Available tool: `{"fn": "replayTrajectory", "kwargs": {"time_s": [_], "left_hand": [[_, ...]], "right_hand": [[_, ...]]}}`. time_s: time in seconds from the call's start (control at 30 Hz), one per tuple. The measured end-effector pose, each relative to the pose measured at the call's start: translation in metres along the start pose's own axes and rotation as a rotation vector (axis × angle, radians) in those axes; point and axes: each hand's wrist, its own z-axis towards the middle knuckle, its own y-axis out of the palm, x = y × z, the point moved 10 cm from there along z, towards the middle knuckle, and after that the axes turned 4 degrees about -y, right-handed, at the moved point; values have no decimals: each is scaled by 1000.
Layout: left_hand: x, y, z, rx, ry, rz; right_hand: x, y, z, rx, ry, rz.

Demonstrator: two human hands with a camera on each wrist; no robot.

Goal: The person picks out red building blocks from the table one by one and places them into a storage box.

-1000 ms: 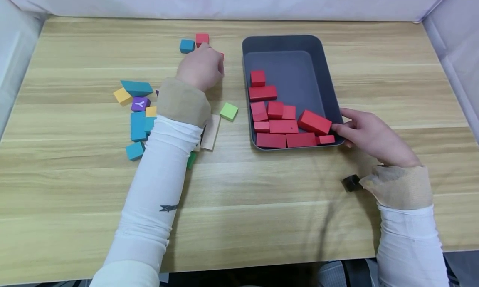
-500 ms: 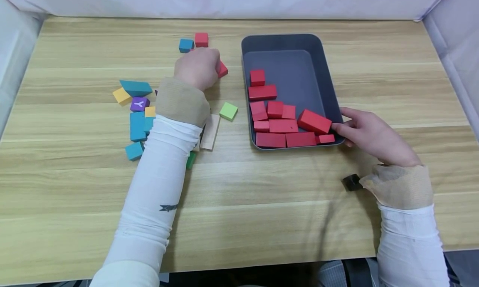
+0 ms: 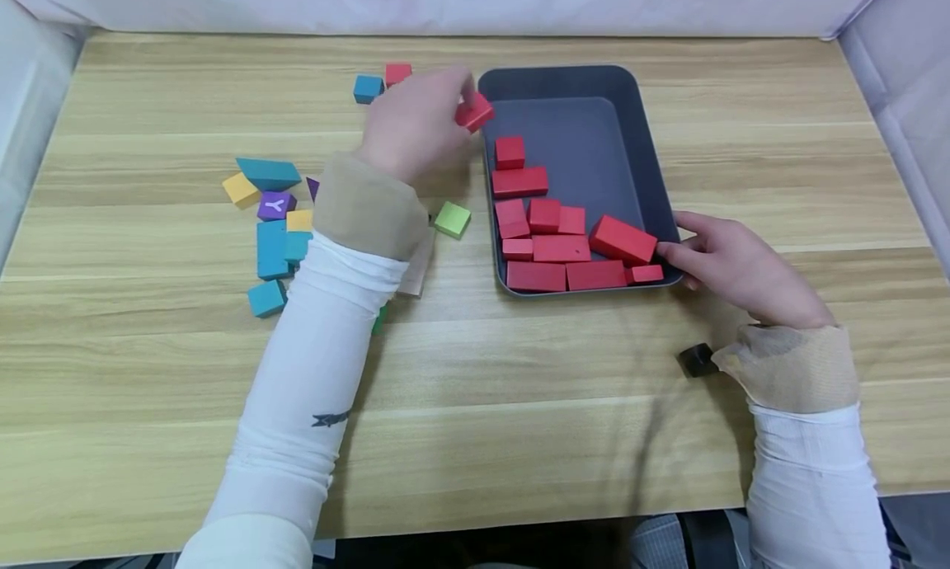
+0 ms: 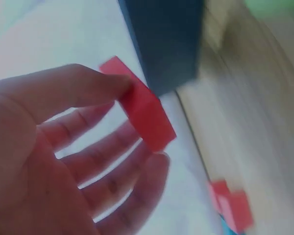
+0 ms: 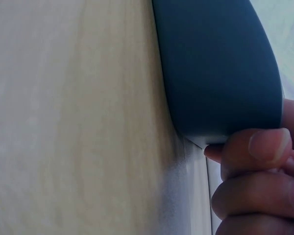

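Note:
My left hand [image 3: 419,119] pinches a red block [image 3: 475,112] between thumb and fingers, at the left rim of the dark grey tray [image 3: 616,132]. In the left wrist view the red block [image 4: 146,110] is held near the tray's wall [image 4: 169,44]. Several red blocks [image 3: 562,248] lie in the tray's left and near parts. At the tray's near right corner my right hand [image 3: 742,264] holds the edge; in the right wrist view its fingers [image 5: 255,152] meet the corner. A red block [image 3: 397,73] and a blue block [image 3: 368,89] lie behind my left hand.
Left of my left forearm lie teal blocks [image 3: 271,247], yellow blocks [image 3: 242,190] and a purple block [image 3: 276,205] marked Y. A light green block [image 3: 452,220] sits left of the tray. A small black object [image 3: 698,360] lies by my right wrist.
My left hand has taken a red block from the far group and carried it right, up to the tray's left rim. The right hand and tray have stayed in place.

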Motion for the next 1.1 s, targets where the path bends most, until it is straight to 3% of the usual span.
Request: {"fn": "replayTrajectory", "kwargs": {"time_s": [0.13, 0.27, 0.5, 0.83, 1.1], "left_hand": [[37, 2, -10, 6, 147, 26], [68, 14, -17, -23, 272, 56], [99, 36, -25, -38, 428, 106], [109, 59, -25, -36, 495, 150], [109, 69, -21, -31, 444, 159]], "right_hand": [[1, 0, 0, 2, 2, -2], [1, 0, 0, 4, 3, -3], [-3, 2, 3, -5, -3, 0], [-6, 1, 3, -2, -5, -15], [-3, 2, 3, -10, 15, -9]]}}
